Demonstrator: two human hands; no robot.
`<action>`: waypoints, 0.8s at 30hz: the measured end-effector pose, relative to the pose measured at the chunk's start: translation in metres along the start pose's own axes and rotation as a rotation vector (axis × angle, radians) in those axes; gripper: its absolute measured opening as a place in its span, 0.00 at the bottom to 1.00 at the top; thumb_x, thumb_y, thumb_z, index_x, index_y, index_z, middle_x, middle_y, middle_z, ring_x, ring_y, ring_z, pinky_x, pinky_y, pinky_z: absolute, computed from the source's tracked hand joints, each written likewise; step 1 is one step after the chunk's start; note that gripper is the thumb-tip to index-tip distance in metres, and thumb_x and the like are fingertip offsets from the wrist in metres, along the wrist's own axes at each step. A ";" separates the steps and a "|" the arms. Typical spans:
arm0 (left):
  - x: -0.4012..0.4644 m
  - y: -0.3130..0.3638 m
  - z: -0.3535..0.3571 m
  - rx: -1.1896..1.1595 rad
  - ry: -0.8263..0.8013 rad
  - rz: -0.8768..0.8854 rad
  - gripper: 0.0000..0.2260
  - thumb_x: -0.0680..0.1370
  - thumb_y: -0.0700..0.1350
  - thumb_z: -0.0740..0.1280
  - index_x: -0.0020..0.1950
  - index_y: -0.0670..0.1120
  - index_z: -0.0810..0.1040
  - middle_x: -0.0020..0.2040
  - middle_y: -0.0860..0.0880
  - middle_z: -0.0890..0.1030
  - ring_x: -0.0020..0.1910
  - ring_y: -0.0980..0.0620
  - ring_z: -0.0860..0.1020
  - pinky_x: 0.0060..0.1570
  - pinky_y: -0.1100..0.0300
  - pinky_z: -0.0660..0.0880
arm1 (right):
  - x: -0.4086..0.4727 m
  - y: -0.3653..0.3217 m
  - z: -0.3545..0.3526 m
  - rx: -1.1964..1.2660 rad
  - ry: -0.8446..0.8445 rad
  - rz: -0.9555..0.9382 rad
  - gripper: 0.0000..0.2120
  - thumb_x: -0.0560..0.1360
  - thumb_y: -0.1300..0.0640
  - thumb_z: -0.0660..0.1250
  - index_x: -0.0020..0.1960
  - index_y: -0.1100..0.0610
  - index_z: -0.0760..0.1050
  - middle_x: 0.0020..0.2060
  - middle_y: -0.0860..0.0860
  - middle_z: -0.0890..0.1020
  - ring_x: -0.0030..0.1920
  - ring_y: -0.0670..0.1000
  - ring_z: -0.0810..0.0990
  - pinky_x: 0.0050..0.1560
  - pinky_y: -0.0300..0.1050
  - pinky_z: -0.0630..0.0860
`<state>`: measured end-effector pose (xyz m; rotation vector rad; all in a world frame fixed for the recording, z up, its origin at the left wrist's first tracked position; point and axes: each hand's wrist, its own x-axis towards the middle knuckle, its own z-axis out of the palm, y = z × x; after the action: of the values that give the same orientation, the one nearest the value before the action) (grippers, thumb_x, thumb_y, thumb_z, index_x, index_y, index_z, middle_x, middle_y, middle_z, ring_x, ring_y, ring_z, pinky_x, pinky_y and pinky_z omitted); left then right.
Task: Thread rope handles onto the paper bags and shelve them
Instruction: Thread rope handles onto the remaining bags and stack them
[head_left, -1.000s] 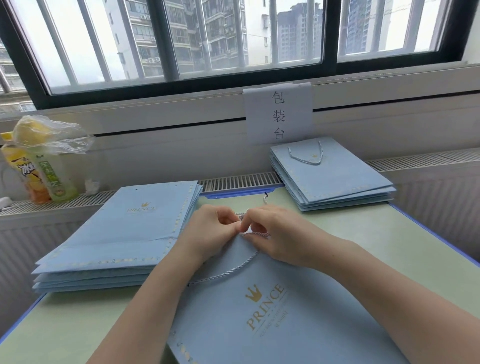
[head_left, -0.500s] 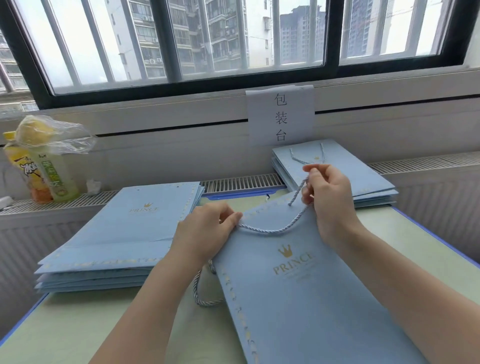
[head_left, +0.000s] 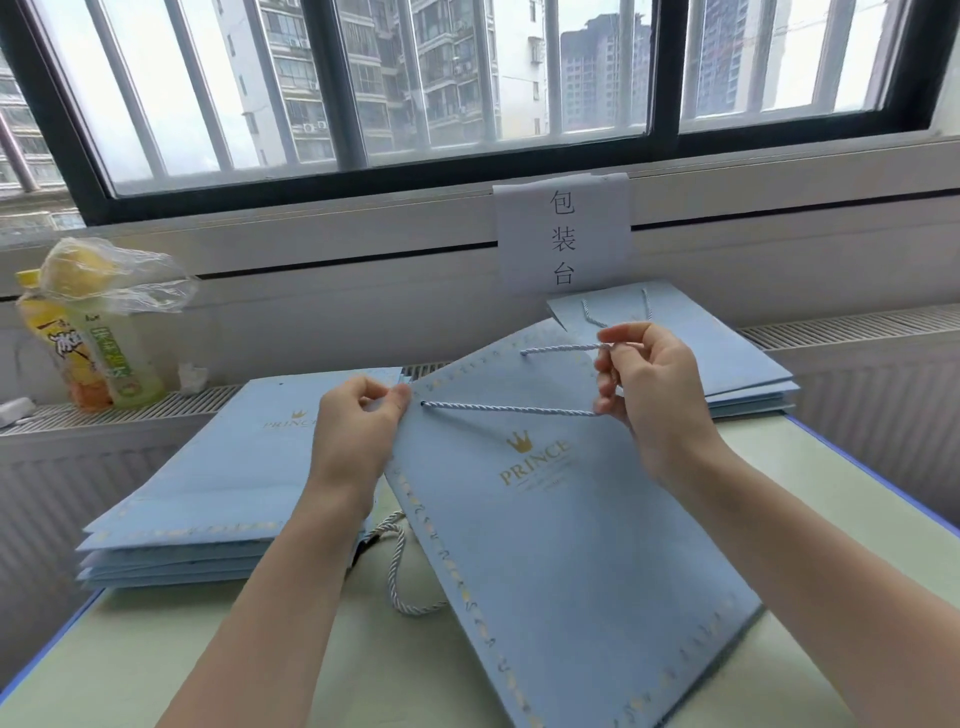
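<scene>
On the far left, two plastic drink bottles (head_left: 93, 358) stand on a ribbed radiator ledge (head_left: 208, 397), topped by a crinkled clear plastic bag (head_left: 114, 278) with something yellow inside. Right of them, a stack of flat bags (head_left: 208, 483), matte pale blue paper with gold-flecked edging and no handles showing, lies on a smooth pale green table (head_left: 156, 649).

The left hand (head_left: 358, 431) overlaps that stack's right edge. Its thumb and fingers are closed in a pinch on the top left corner of the paper bag (head_left: 561, 545), which is tilted and partly lifted off the table. This bag is a flat rectangle of the same pale blue paper, printed with a gold crown and the word PRINCE.

Just right of the pinch, a twisted blue-white rope handle (head_left: 509, 410) comes out of a punched hole and runs taut across the bag's face to the right hand (head_left: 649, 389). That hand's fingers are curled shut on the rope; a second strand runs from the grip back left to another hole, higher on the bag. Below the left hand, another loop of twisted rope (head_left: 397, 571) hangs from under the bag onto the table.

Beyond the right hand lies a stack of finished bags (head_left: 727, 353), the top one showing a rope handle. Above it, a white paper sign (head_left: 563, 234) with black Chinese characters is stuck below a barred window (head_left: 467, 78).
</scene>
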<state>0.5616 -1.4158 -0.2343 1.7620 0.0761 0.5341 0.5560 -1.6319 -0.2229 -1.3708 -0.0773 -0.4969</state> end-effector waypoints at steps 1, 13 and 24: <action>0.002 -0.001 -0.002 -0.023 0.035 -0.002 0.12 0.78 0.44 0.66 0.36 0.43 0.71 0.34 0.45 0.71 0.35 0.47 0.70 0.38 0.55 0.68 | -0.001 0.002 0.002 -0.028 -0.025 -0.004 0.13 0.78 0.69 0.53 0.44 0.56 0.71 0.34 0.52 0.73 0.24 0.42 0.69 0.25 0.37 0.70; 0.021 -0.014 -0.018 -0.321 0.475 -0.059 0.11 0.80 0.47 0.64 0.38 0.49 0.69 0.35 0.50 0.70 0.36 0.51 0.68 0.38 0.58 0.67 | 0.006 0.015 -0.007 -0.612 0.201 -0.026 0.19 0.74 0.62 0.63 0.64 0.55 0.67 0.62 0.53 0.67 0.63 0.53 0.63 0.62 0.48 0.63; 0.016 -0.018 -0.013 -0.158 0.334 -0.068 0.21 0.77 0.39 0.65 0.69 0.45 0.65 0.64 0.46 0.70 0.62 0.50 0.70 0.60 0.57 0.69 | -0.007 0.012 0.004 0.071 -0.162 -0.100 0.08 0.80 0.63 0.60 0.55 0.55 0.74 0.49 0.51 0.83 0.48 0.50 0.82 0.51 0.48 0.80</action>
<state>0.5748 -1.3944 -0.2444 1.4985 0.3182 0.7598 0.5551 -1.6248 -0.2354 -1.3401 -0.2946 -0.4617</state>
